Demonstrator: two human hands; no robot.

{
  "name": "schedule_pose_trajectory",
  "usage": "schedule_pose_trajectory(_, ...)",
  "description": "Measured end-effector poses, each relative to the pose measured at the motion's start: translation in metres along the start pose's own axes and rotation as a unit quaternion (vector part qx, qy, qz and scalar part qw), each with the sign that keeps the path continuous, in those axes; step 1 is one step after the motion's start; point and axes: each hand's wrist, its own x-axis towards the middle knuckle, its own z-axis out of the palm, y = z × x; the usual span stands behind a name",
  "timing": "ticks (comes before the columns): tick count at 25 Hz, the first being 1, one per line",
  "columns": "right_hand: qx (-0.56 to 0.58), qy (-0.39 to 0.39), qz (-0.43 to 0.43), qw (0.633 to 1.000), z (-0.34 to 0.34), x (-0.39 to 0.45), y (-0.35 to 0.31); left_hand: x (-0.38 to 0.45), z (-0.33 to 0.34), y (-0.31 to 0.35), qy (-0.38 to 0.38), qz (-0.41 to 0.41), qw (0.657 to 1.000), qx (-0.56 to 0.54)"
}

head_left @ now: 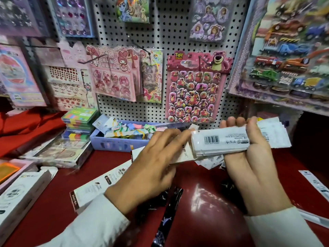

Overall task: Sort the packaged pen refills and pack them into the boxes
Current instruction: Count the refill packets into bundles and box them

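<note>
Two hands are working just above the long white box [106, 180] that is lying open-ended on the red desk [53, 202]. Up and to the right of that box, the right hand [252, 164] is holding a stack of packaged pen refills [220, 141], its fingers curling round the far edge and the thumb clamping over the top, so the grip is closed on the stack. The left hand [151, 168] is lying with straight fingers against the stack's left end, which is sitting at the box's mouth; it is pressing or squaring the packets rather than gripping anything.

These packets are looking thin, light and glossy, so I judge them slippery against each other and liable to fan out, as the loose ends past the right thumb are already doing. Holding across the middle of the stack, with a flat hand steadying one end, seems the safest hold; pinching a single corner would probably let the inner packets slide free.

Left of the white box, a second white box [19, 195] is waiting. Behind it, a lilac tray [110, 143] is holding coloured bits below the pegboard [170, 41].
</note>
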Motion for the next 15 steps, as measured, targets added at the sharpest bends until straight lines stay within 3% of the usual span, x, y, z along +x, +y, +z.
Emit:
schedule_pose_trajectory(4,-0.042,0.045,-0.111,0.992,-0.012,0.0,-0.01,0.003,0.011,0.007,0.009,-0.001,1.0,0.005)
schedule_pose_trajectory(8,-0.171,-0.069,-0.158,0.97,-0.011,-0.019,0.009,0.003,0.021,0.015,0.014,-0.003,1.0,0.017)
schedule_pose_trajectory(11,-0.255,-0.136,-0.131,0.948,-0.009,-0.03,0.018,0.0,0.028,0.021,0.018,0.014,0.999,0.026)
schedule_pose_trajectory(13,-0.236,-0.127,-0.119,0.956,-0.011,-0.026,0.007,-0.002,0.027,0.016,0.032,-0.002,0.999,0.026)
schedule_pose_trajectory(15,-0.253,-0.08,-0.176,0.948,-0.017,-0.019,-0.004,-0.002,0.024,0.012,0.044,-0.013,0.999,0.025)
